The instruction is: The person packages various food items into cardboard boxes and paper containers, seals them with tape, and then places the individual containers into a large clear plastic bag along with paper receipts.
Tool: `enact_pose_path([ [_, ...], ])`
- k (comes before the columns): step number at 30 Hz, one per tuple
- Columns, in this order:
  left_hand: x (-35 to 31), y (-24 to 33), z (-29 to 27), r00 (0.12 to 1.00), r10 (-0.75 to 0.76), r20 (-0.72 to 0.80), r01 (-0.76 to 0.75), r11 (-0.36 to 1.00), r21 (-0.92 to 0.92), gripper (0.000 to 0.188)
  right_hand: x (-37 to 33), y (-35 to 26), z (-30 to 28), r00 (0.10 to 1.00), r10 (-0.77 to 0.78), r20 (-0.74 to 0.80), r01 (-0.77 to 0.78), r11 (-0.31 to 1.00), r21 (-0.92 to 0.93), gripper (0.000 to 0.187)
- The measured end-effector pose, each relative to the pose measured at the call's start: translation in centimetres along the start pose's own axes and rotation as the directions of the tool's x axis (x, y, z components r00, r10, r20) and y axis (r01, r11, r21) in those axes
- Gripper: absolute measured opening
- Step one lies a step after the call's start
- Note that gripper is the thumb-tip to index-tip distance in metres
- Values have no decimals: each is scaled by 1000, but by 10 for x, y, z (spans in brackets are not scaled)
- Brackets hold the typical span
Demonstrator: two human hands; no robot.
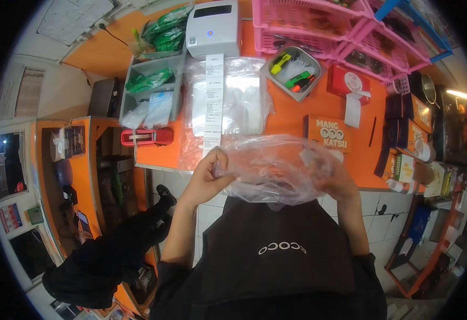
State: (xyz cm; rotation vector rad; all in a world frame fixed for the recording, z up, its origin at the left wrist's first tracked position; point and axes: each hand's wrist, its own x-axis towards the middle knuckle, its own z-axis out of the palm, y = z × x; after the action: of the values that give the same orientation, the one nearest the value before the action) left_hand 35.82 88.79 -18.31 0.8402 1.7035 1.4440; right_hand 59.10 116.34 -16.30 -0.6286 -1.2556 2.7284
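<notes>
A clear plastic bag (pixel 268 168) is spread between my two hands in front of my dark apron, at the near edge of the orange table. My left hand (pixel 210 178) has its fingers and thumb curled on the bag's left side. On the other side my right hand (pixel 333 178) holds the bag, with its fingers partly covered by crumpled film. Just beyond, a long printed paper strip (pixel 213 101) runs from a white label printer (pixel 214 29) toward my left hand. Flat clear plastic bags (pixel 247 101) lie under the strip. An orange-brown box (pixel 327 133) sits behind my right hand.
A metal tray (pixel 293 73) of markers stands beyond the bag, near a red box (pixel 348 84) and pink baskets (pixel 308 24). On the left are a grey divided organizer (pixel 151 88) and a red stapler (pixel 147 137). A person in dark clothing (pixel 103 261) is at left.
</notes>
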Motion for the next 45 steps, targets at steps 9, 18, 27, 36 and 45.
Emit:
enact_pose_path([
  [9, 14, 10, 30, 985, 171, 8, -111, 598, 794, 55, 17, 58, -45, 799, -443, -406, 25, 699, -715, 44],
  [18, 3, -30, -12, 948, 52, -314, 129, 839, 529, 49, -22, 23, -74, 826, -531, -187, 25, 366, -930, 47],
  [27, 13, -38, 20, 986, -35, -164, 126, 799, 589, 52, -21, 23, -103, 800, -493, -341, -140, 399, -906, 50],
  [36, 14, -38, 25, 967, -127, -220, 224, 835, 503, 60, -9, -23, -107, 970, -243, 2, 2, 1, -1000, 69],
  [45, 24, -43, 21, 976, 63, -210, 66, 829, 555, 57, 70, -2, -165, 960, -159, 229, 138, -446, -885, 88],
])
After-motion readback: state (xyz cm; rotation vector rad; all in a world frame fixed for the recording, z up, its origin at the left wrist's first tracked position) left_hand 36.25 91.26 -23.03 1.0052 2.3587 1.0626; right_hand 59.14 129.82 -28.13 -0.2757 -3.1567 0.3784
